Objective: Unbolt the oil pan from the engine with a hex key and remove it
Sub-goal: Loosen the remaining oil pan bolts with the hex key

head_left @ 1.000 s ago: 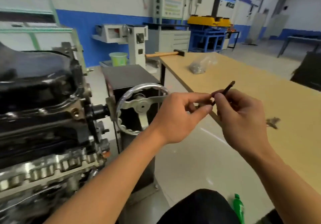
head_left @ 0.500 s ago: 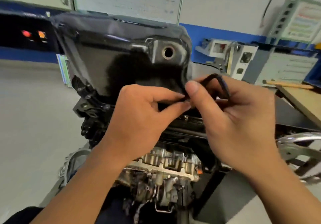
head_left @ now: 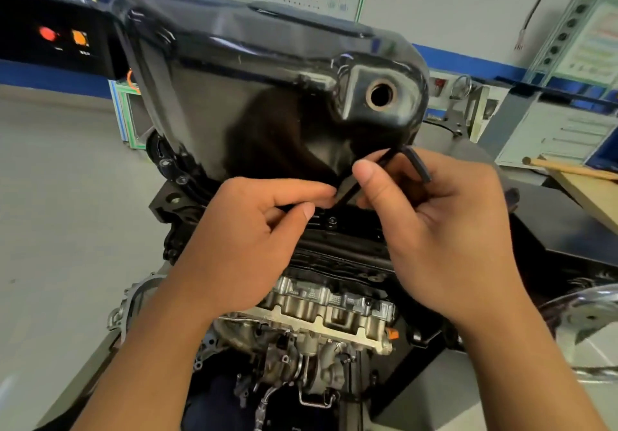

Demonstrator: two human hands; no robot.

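Workshop; left hand [head_left: 247,243] and right hand [head_left: 444,230] pinch hex key [head_left: 416,165] at oil pan [head_left: 250,79] edge.

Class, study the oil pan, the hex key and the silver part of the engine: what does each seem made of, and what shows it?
The oil pan: probably pressed steel with glossy black paint; sharp reflections, rusty ring at its hole.
The hex key: likely steel, dark matt finish; thin bent bar.
The engine, silver part: bare cast metal, perhaps aluminium; dull grey, ribbed shapes.
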